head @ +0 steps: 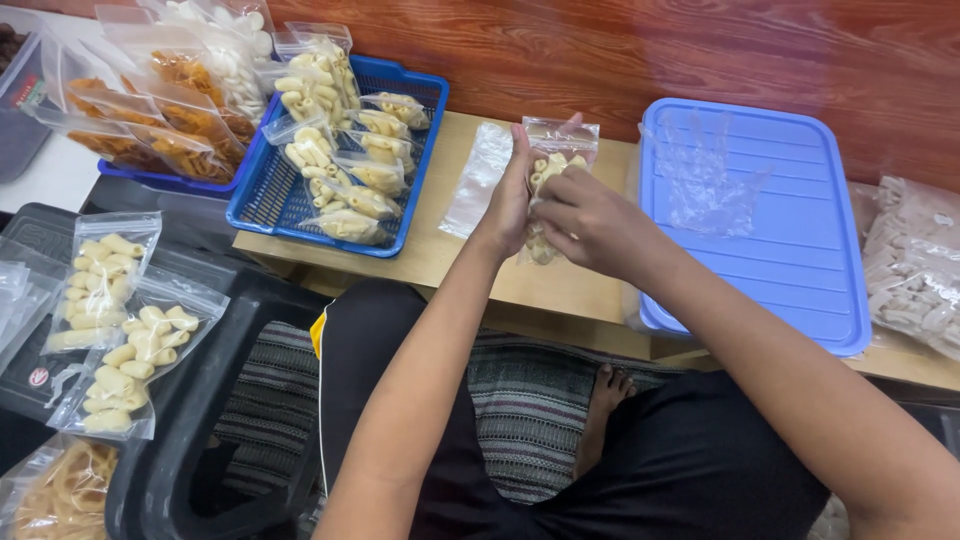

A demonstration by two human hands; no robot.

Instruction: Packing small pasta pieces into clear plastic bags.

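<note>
Bag (556, 150) upright betw. both hands: L hand (510, 200) grips its side, R hand (585, 215) pinches front; basket (268, 200) at 10 o'clock.

Room measured from the low wooden table (440, 250): bare wood along the front edge, open for a pass in from the lap side. Left end blocked by the blue basket (262, 190), stuffed with snack bags. Middle taken up by both hands, left hand (508, 195) and right hand (585, 215), clamped around a snack bag (555, 150), with an empty clear bag (478, 180) lying flat just left of them. Right end covered by the blue lid (790, 230), a thin plastic glove (705, 180) on top, possibly two, hard to tell. Past that, more bags (915, 265) crowding the far right edge.
</note>
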